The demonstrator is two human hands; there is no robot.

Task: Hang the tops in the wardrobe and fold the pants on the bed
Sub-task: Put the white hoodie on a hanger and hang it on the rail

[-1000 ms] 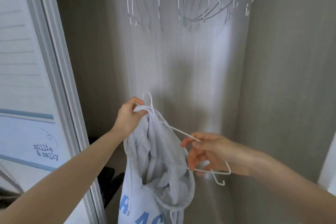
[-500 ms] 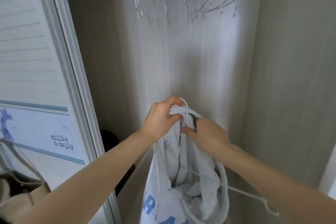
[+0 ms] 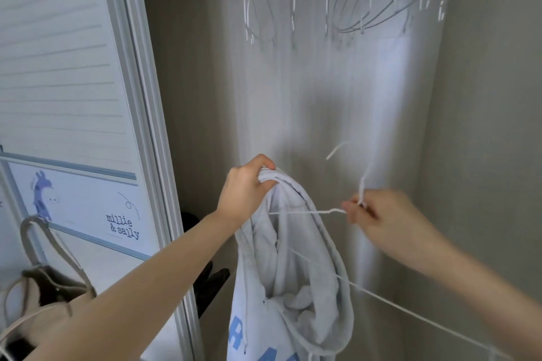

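A light grey hooded top [image 3: 296, 281] with blue letters hangs in front of the open wardrobe. My left hand [image 3: 245, 189] grips a bunch of its fabric at the top. My right hand [image 3: 378, 215] pinches the neck of a white wire hanger [image 3: 305, 212] just below its hook. One arm of the hanger reaches left into the top's neck opening, and another wire runs down to the lower right. The hanger's hook stands up above my right hand, blurred.
Several empty white wire hangers [image 3: 346, 0] hang from the rail at the top of the wardrobe. The white sliding door [image 3: 73, 114] with a "millie & sally" print stands at the left. A beige bag [image 3: 44, 299] hangs at the lower left. Dark items [image 3: 211, 281] lie low inside.
My right hand has moved right and away from my left hand, pulling the hanger's neck and hook out to the right of the top. My left hand keeps its grip on the fabric.
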